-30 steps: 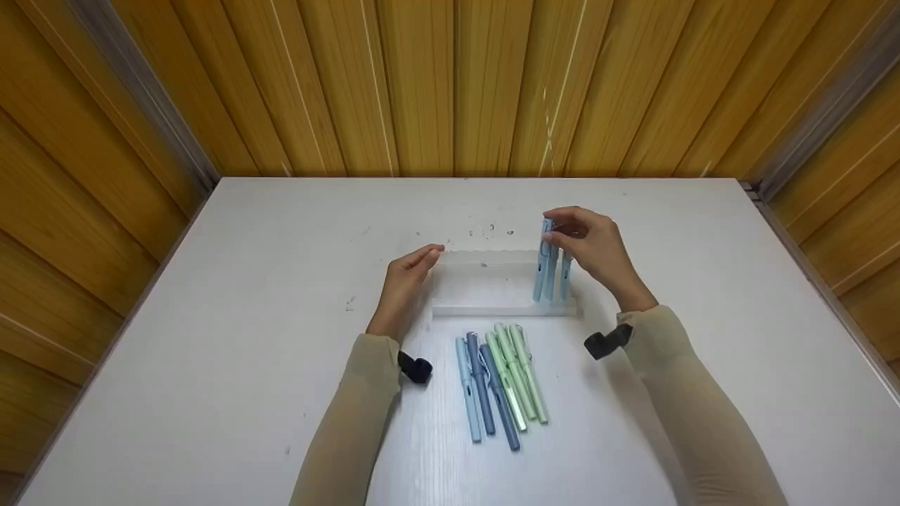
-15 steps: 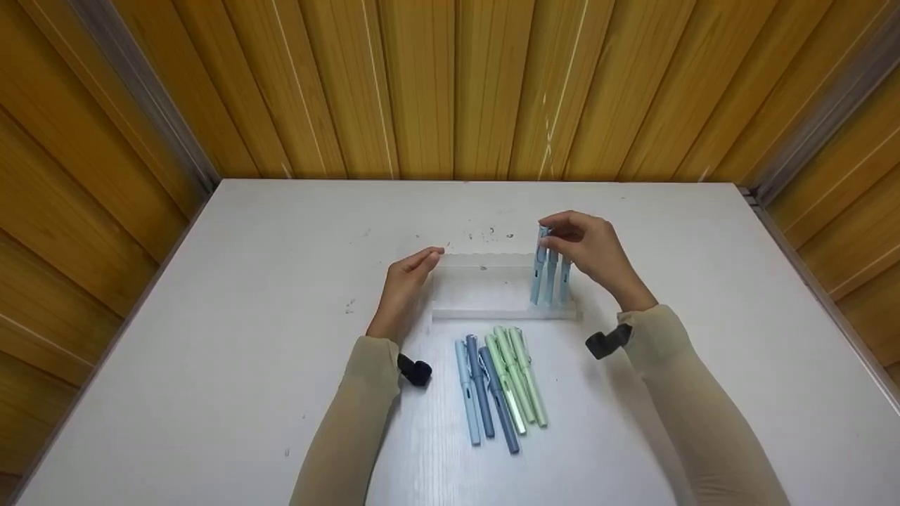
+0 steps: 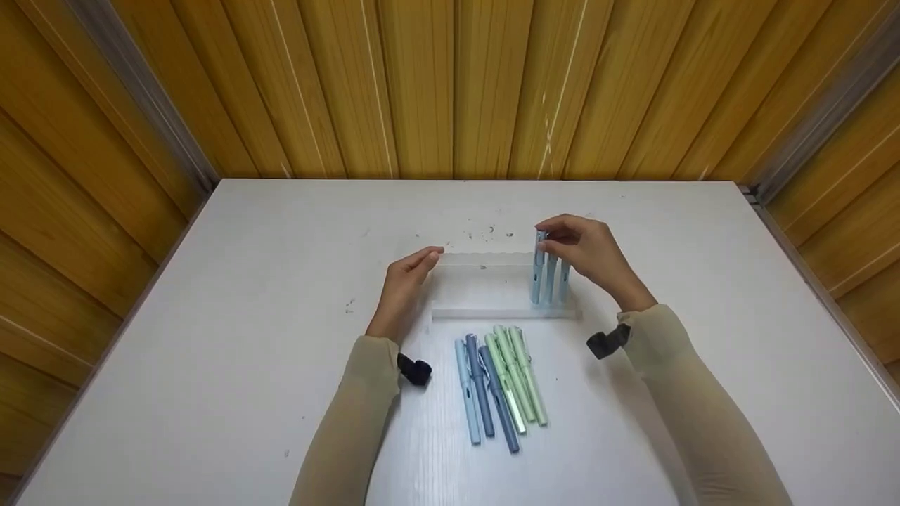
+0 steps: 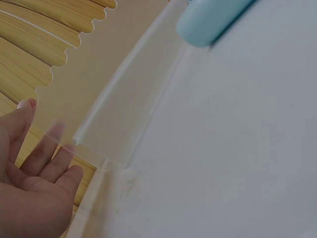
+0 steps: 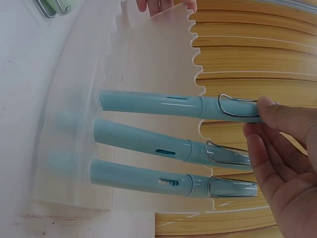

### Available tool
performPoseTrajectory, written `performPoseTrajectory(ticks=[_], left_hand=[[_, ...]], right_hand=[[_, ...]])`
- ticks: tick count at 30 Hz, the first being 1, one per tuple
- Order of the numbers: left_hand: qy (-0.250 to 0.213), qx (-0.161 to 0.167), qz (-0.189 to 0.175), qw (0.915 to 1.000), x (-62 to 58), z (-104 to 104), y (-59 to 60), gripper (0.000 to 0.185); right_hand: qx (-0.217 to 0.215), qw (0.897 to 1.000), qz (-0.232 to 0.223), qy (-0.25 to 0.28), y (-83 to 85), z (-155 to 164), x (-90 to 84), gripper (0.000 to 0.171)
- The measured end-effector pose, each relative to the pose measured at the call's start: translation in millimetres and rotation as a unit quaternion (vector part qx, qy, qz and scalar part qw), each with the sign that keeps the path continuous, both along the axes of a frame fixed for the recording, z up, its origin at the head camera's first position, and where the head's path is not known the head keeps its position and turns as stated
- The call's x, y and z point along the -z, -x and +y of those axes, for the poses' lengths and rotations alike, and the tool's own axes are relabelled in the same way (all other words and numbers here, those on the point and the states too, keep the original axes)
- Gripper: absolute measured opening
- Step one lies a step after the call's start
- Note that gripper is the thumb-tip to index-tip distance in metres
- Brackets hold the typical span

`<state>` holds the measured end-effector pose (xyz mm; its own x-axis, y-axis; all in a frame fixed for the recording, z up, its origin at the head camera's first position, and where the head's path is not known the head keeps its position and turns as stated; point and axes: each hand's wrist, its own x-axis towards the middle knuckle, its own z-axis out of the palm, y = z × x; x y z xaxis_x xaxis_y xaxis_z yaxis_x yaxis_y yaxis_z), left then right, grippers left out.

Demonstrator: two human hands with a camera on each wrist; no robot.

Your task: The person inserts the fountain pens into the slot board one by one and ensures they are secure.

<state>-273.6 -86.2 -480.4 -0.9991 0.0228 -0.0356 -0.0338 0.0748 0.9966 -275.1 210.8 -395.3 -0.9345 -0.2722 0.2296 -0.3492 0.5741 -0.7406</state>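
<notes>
A clear plastic pen stand point(image 3: 485, 292) sits mid-table. At its right end, three light blue pens point(image 3: 550, 277) stand upright in its slots. My right hand point(image 3: 550, 239) pinches the cap end of the leftmost one; in the right wrist view that pen point(image 5: 163, 104) lies uppermost, with my right hand point(image 5: 260, 116) at its clip end. My left hand point(image 3: 425, 257) rests with straight fingers against the stand's left end. In the left wrist view, my left hand point(image 4: 44, 148) lies beside the stand's clear edge point(image 4: 114, 129).
Several loose pens point(image 3: 500, 383), light blue, dark blue and pale green, lie side by side on the white table point(image 3: 246, 316) in front of the stand. Wooden panel walls point(image 3: 450, 84) close in the table at the back and both sides.
My right hand has lowered the leftmost light blue pen deeper into the stand. The left hand has stayed at the stand's left end.
</notes>
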Motion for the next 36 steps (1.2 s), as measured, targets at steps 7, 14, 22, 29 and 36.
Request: performPoseTrajectory(ticks=[7, 14, 22, 29, 36], left_hand=[[-0.01, 0.002, 0.004, 0.9999, -2.2, 0.5, 1.2, 0.036], [-0.014, 0.002, -0.002, 0.9999, -1.9, 1.3, 0.5, 0.035], [-0.006, -0.001, -0.002, 1.0, 0.1, 0.9, 0.8, 0.036], [-0.006, 0.005, 0.008, 0.9999, 0.0, 0.5, -0.8, 0.035], [-0.017, 0.011, 0.007, 0.9998, -3.2, -0.6, -3.0, 0.035]], right_hand=[[-0.003, 1.0, 0.024, -0.011, 1.4, 0.8, -2.2, 0.028], [-0.015, 0.996, 0.078, -0.037, 1.9, 1.9, -1.8, 0.027], [-0.02, 0.993, 0.11, -0.045, 3.4, 4.0, 0.4, 0.028], [-0.023, 0.989, 0.134, -0.051, 8.5, 5.9, 4.3, 0.029], [-0.023, 0.991, 0.121, -0.043, 11.9, 6.5, 6.4, 0.029]])
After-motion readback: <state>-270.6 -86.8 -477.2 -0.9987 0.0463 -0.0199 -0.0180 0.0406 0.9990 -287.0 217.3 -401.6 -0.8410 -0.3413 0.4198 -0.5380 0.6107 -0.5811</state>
